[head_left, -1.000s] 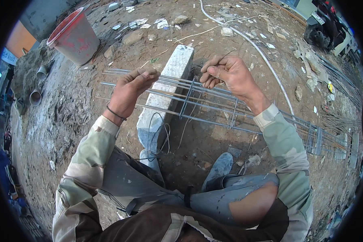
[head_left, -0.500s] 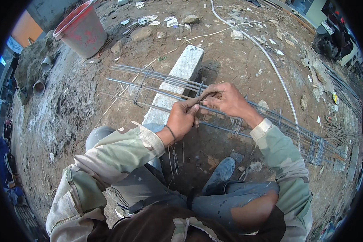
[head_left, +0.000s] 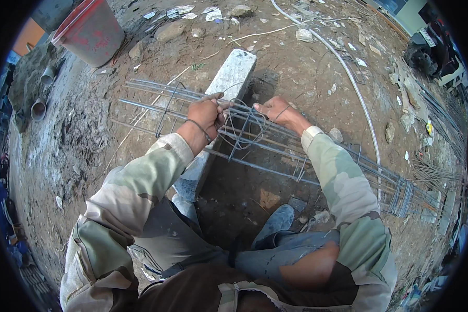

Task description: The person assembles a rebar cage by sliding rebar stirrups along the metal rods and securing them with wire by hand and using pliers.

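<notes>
A long cage of steel bars (head_left: 275, 151) lies across a grey concrete block (head_left: 229, 83) on the dirt. My left hand (head_left: 205, 114) grips a top bar of the cage, with a band around the wrist. My right hand (head_left: 278, 112) is closed on the bar just to the right. Between the two hands a tangle of thin binding wire (head_left: 244, 125) loops around a square stirrup. Both sleeves are camouflage cloth.
A red bucket (head_left: 91, 31) stands at the far left. A white hose (head_left: 348, 78) curves across the ground at the right. More stirrups (head_left: 400, 197) bunch at the cage's right end. Loose rods (head_left: 442, 119), stones and litter lie around; my shoe (head_left: 278, 221) is below the cage.
My left hand swung in from the far left bars to the middle, meeting the right hand. Both hands now sit close together at the wire tangle on the stirrup.
</notes>
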Tool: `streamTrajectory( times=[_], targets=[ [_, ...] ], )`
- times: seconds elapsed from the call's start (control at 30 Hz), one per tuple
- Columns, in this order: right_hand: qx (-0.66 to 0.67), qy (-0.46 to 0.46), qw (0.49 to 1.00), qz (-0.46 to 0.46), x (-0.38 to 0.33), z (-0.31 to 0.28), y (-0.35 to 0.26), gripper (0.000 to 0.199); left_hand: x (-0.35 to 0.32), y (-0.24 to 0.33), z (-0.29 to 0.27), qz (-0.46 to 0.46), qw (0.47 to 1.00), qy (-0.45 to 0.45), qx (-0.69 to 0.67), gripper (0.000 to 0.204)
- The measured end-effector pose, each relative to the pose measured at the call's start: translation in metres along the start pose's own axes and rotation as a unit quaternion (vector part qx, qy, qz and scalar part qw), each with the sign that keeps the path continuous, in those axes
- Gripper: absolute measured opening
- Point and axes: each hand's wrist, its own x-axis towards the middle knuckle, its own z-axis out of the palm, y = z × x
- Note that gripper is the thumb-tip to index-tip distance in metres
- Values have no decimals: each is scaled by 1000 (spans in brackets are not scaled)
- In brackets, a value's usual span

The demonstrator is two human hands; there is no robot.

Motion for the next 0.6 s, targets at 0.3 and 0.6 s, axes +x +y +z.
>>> streamTrajectory(
  times=[0.3, 0.6],
  targets=[
    [229, -100, 964, 88, 17, 5, -7, 23, -81, -50, 15, -102, 989, -62, 89, 30],
    [178, -91, 979, 29, 27, 18, -12, 18, -99, -57, 13, -95, 988, -95, 77, 30]
  ],
)
